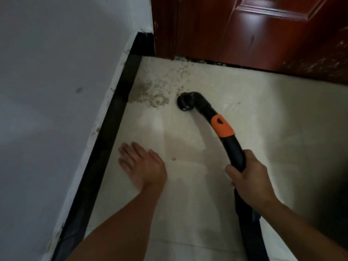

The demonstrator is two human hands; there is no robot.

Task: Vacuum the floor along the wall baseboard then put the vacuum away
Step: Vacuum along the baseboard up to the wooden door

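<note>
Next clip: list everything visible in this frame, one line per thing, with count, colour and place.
wall: one, pale grey, left side
baseboard: one, black, along the foot of the wall
floor: one, cream tile, centre and right
door: one, glossy red-brown, top right
debris patch: one, grey-beige crumbs, on the floor in the corner by baseboard and door
small round bit: one, tan, on the floor between the hands
vacuum hose: one, black with orange collar, nozzle at the debris patch's edge
left hand: one, fingers straight, holding nothing, near the baseboard
right hand: one, grips the vacuum hose
</note>
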